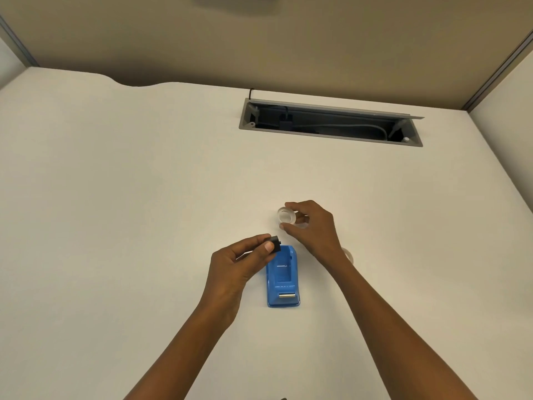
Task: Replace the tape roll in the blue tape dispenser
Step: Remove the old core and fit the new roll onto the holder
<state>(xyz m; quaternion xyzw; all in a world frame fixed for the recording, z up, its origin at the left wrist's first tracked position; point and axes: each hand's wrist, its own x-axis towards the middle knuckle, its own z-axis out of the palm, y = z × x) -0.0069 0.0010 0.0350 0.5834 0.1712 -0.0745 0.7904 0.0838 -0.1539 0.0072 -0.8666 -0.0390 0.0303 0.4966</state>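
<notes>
The blue tape dispenser (283, 280) lies on the white desk (115, 197), its roll cavity bare and its metal cutter toward me. My left hand (236, 264) pinches a small black spool core (275, 243) just above the dispenser's far end. My right hand (313, 226) holds a clear tape roll (286, 216) between thumb and fingers, a little beyond and right of the dispenser. Another clear roll (347, 254) lies on the desk, mostly hidden behind my right wrist.
A grey cable tray (331, 122) with its lid open is sunk into the desk at the back right, with cables inside. Beige partition walls (259, 47) enclose the desk at the back and sides.
</notes>
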